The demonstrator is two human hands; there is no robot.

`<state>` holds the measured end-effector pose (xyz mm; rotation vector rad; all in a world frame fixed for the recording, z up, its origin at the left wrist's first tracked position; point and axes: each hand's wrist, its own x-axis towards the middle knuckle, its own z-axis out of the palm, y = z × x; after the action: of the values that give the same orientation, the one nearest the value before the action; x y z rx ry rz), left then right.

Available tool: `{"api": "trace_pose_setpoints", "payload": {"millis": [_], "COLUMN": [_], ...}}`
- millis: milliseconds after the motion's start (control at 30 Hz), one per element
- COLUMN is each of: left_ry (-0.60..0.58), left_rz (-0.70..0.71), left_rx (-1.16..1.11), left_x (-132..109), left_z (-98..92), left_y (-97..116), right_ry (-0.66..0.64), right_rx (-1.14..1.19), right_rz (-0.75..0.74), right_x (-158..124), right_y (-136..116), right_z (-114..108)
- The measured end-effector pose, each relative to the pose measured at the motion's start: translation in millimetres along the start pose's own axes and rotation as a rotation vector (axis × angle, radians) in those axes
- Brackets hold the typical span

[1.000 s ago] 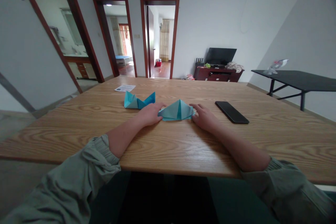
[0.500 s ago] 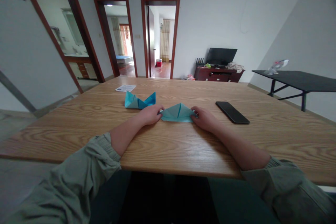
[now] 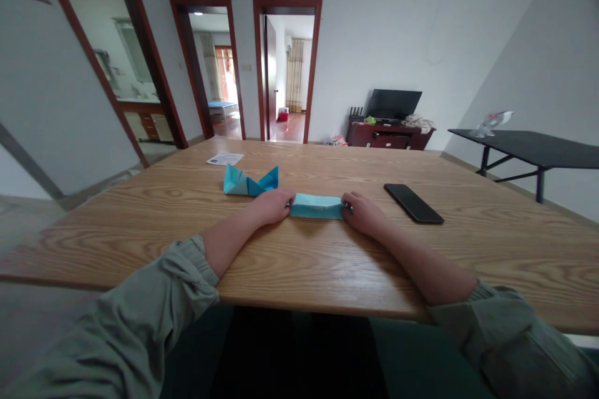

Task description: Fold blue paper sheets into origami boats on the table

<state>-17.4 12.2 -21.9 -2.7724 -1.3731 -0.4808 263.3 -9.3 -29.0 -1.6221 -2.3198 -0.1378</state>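
A light blue folded paper (image 3: 317, 206) lies as a flat strip on the wooden table (image 3: 299, 262) in front of me. My left hand (image 3: 271, 205) pinches its left end with closed fingers. My right hand (image 3: 364, 213) pinches its right end the same way. Both forearms rest on the table, sleeves pushed up. A finished blue paper shape (image 3: 249, 181) with two raised points sits just behind my left hand, apart from it.
A black phone (image 3: 413, 203) lies flat to the right of my right hand. A small printed sheet (image 3: 225, 158) lies at the table's far left. A black side table (image 3: 533, 146) stands at the right, and a TV stand (image 3: 388, 135) stands against the far wall.
The light blue paper stood as a raised peaked shape; it has been pulled out sideways and flattened into a low strip. Both hands stayed at its ends.
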Motion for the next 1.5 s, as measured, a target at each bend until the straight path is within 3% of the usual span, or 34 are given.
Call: {"api": "trace_pose_setpoints", "payload": {"millis": [233,400,600,800,1167,1500], "left_ry": [-0.093,-0.167,-0.132,-0.075,-0.040,-0.079], "left_rz": [0.055,-0.010,0.032,-0.039,-0.122,-0.107], "left_rx": [-0.168,-0.208,-0.220,-0.257,-0.298,-0.283], "left_x": [0,-1,0,-3,-1,0], "left_z": [-1.4,-4.5,-4.3,-4.9,-1.9,-2.5], "left_y": [-11,-13,-10,-8,-10,-14], "right_ry": [-0.107,-0.181,-0.170,-0.081,-0.050,-0.171], "right_rx": [0.102,0.109,0.162,0.220,0.210,0.404], "right_rz": [-0.067,-0.098,-0.105,-0.007,0.132,0.107], "right_x": [-4,-6,-5,-5,-5,-4], "right_y": [10,12,7,9,16,17], "right_z": [-9,-15,-18,-11,-8,-18]}}
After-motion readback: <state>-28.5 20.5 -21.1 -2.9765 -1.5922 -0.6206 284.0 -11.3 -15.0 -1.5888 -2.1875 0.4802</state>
